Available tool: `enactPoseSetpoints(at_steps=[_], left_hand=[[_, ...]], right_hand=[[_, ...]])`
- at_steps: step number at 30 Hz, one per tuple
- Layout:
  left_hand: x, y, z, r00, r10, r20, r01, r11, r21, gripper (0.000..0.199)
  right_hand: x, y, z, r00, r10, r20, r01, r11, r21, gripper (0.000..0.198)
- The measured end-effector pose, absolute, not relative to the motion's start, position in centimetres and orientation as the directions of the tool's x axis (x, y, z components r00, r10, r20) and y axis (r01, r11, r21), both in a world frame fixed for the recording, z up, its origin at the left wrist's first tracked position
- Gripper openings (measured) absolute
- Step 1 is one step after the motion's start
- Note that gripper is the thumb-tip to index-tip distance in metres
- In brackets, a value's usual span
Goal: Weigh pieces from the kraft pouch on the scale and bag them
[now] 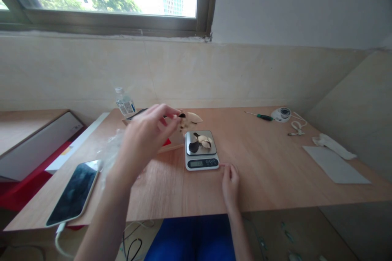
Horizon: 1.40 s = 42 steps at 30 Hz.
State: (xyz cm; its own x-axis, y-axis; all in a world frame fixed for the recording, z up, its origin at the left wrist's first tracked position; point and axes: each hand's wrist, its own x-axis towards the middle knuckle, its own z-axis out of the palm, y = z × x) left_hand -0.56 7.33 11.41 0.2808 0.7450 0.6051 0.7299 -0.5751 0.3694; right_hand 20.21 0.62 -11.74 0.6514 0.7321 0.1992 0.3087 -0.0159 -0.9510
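Note:
My left hand (pixel 150 128) is raised just left of a digital kitchen scale (pixel 202 164). Its fingertips pinch a thin pale piece with dark patches (pixel 192 118), which looks like dried fungus. Several similar curled pieces (pixel 203 142), cream and black, lie on the scale's metal plate. The figures on the scale's display are too small to read. My right hand (pixel 230 175) rests on the table at the scale's front right corner; one finger points out and touches its edge, while the others are curled in. Behind my left hand, an open box (pixel 176 143) with something red inside is partly hidden.
A clear bottle (pixel 125 102) stands at the back left. Crumpled clear plastic (pixel 112 151) and a tablet (pixel 73 191) on a charging cable lie at left. To the right are a screwdriver (pixel 263 117), a white dome camera (pixel 281 114), a white sheet (pixel 335 165) and a white bundle (pixel 337 147).

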Motion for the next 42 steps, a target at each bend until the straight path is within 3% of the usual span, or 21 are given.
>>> enactPoseSetpoints(at_steps=[3,6,9,14,27,32,35,39,42], left_hand=[[2.4,8.0,6.7,0.343,0.827,0.445,0.658,-0.550,0.514,0.008],[4.2,8.7,2.1,0.370,0.882,0.292,0.682,-0.472,0.559,0.008],[4.7,8.9,-0.9,0.346,0.905,0.246,0.707,-0.424,0.565,0.007],[5.7,9.7,-2.9,0.332,0.908,0.254,0.739,-0.418,0.529,0.008],[6.9,11.0,-5.2,0.278,0.833,0.479,0.737,-0.505,0.450,0.014],[3.5,7.8,-4.7,0.153,0.820,0.551,0.708,-0.480,0.518,0.017],[0.7,5.6,-4.7,-0.034,0.796,0.605,0.697,-0.415,0.585,0.014],[-2.6,4.3,-5.2,-0.281,0.781,0.558,0.722,-0.210,0.659,0.018],[-4.5,5.0,-6.1,-0.366,0.773,0.519,0.790,-0.037,0.612,0.027]], right_hand=[[20.3,0.6,-11.8,0.651,0.734,0.192,0.310,-0.027,-0.950,0.036],[20.2,0.6,-11.6,0.655,0.728,0.200,0.311,-0.019,-0.950,0.036],[20.0,0.6,-11.4,0.658,0.720,0.218,0.308,0.006,-0.951,0.035],[20.0,0.6,-11.3,0.652,0.726,0.218,0.306,0.011,-0.952,0.036],[20.0,0.5,-11.4,0.657,0.724,0.209,0.295,0.009,-0.956,0.035],[20.0,0.5,-11.2,0.658,0.724,0.205,0.302,-0.005,-0.953,0.036],[20.0,0.5,-11.3,0.667,0.716,0.206,0.299,-0.003,-0.954,0.036],[19.9,0.6,-11.4,0.669,0.716,0.200,0.288,-0.002,-0.957,0.035],[20.0,0.6,-11.4,0.668,0.719,0.192,0.288,-0.013,-0.958,0.035]])
